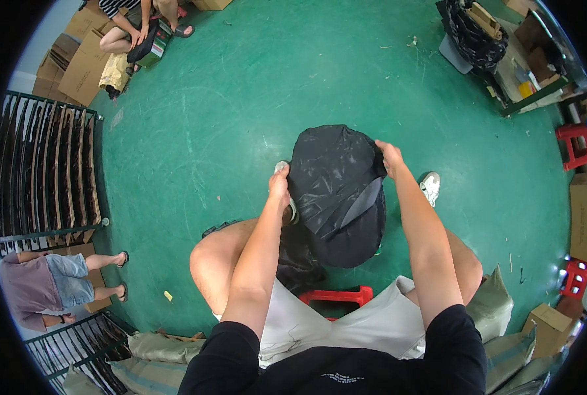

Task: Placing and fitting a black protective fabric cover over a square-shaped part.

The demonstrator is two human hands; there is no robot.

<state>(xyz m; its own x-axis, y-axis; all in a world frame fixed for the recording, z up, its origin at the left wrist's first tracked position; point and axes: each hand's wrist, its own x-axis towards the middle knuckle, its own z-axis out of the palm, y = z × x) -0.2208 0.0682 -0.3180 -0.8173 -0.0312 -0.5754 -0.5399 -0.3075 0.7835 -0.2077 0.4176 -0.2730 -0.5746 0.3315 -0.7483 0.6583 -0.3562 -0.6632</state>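
A rounded piece of black fabric (336, 181), thin and wrinkled like a cover, is spread between my hands in front of my knees. My left hand (280, 185) is closed on its left edge, thumb uppermost. On its upper right edge my right hand (391, 158) grips the cloth. A smoother grey-black fold shows across its lower right part. Beneath it, between my legs, more dark shiny material (298, 260) is partly hidden. What lies under the black cloth cannot be seen.
A red stool (336, 296) stands between my thighs. Racks (50, 164) line the left side, where a person (50, 286) stands. Another person (135, 33) sits far left near cardboard boxes (86, 69). A workbench (537, 99) and black bag (474, 39) are far right; woven sacks (494, 306) lie near me.
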